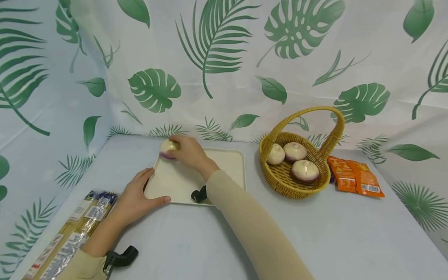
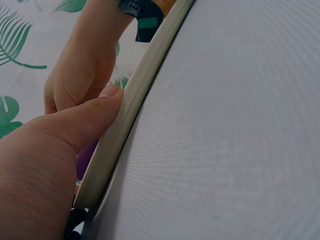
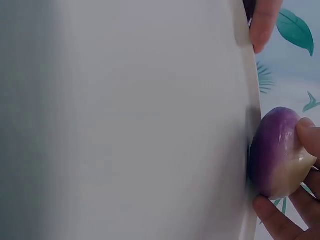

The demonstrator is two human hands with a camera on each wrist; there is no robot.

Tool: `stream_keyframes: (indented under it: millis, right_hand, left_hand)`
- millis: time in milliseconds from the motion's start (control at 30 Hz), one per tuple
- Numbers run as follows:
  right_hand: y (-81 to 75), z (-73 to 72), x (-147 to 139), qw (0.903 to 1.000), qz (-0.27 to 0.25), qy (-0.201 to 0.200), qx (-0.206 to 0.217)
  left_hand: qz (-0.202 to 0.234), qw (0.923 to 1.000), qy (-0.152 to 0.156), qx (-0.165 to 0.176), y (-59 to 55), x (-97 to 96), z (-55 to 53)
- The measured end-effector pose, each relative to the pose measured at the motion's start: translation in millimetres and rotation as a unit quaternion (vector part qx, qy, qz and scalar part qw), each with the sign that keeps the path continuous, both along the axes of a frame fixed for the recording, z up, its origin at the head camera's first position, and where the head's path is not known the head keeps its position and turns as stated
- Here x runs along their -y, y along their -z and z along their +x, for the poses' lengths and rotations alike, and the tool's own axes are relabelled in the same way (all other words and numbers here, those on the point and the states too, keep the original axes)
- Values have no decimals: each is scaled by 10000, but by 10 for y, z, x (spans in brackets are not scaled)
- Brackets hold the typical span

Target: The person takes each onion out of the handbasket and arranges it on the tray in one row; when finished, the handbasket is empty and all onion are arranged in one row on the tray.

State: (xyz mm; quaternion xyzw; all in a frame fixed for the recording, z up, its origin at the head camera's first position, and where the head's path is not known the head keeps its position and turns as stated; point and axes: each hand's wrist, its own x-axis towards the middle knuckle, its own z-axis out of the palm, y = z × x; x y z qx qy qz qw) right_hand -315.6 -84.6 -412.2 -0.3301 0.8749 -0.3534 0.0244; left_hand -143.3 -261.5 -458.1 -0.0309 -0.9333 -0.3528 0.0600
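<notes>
A purple-and-white turnip is in my right hand, thumb on one side and fingers round the other. In the head view this turnip is at the back left corner of a cream tray; the right wrist view has it against the tray's rim. My left hand spreads round the tray's front left corner, its thumb along the front rim and its fingers at the left side. Three more turnips lie in a yellow woven basket to the right of the tray.
An arched handle rises over the basket. Orange packets lie right of it, with a small dark thing partly hidden between. Long clear-wrapped packs lie at the left, under my left forearm. Leaf-printed cloth stands behind the table.
</notes>
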Motion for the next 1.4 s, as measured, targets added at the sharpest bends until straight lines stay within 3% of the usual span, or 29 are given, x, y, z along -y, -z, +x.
stream_keyframes:
  millis: [1033,1400]
  right_hand:
    - [39,-7,26,9994,4,-81,331]
    - [36,0,-61,9991,-219,-155,339]
  left_hand:
    - [-77,9999,-64,-7,-32,-17,9]
    - [-60,10000,-20,7,-18,-11,1]
